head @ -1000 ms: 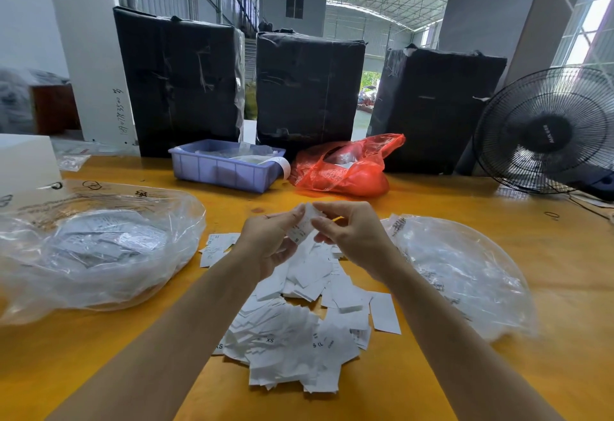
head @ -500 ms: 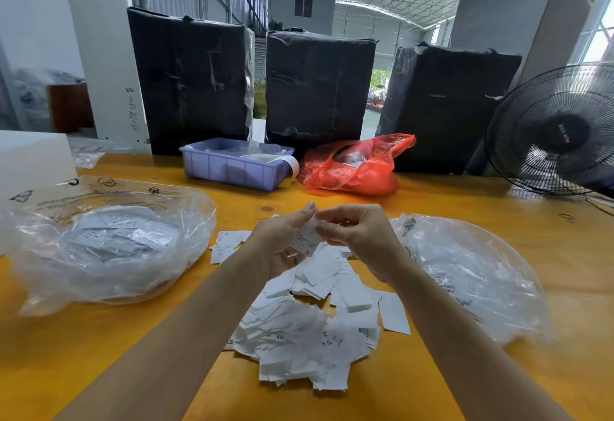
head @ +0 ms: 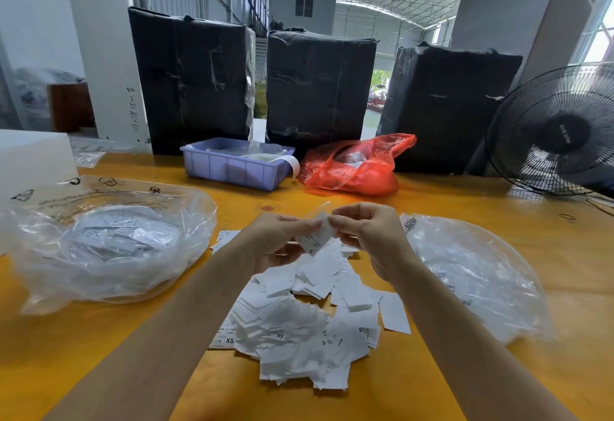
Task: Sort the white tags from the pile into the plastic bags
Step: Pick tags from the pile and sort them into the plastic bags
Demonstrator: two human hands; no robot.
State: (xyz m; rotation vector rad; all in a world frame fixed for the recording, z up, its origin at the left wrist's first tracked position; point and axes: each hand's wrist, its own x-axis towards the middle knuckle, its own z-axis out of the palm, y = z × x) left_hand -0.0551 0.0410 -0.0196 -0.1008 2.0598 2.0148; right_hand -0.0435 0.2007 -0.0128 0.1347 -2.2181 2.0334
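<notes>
Both your left hand (head: 279, 238) and right hand (head: 368, 234) still pinch one tag (head: 315, 238) mid-frame above the pile (head: 299, 337), unchanged, nothing bagged yet.

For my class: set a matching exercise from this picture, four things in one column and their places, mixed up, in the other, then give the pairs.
Things:
1. pile of white tags
2. red bag
3. purple tray
4. fan

Places:
A. far right edge of the table
B. held between both hands
C. in front of the left black bundle
D. between the two clear bags
E. right of the purple tray

Pairs: 1-D, 2-E, 3-C, 4-A. B is spare: it fits the single tag.
</notes>
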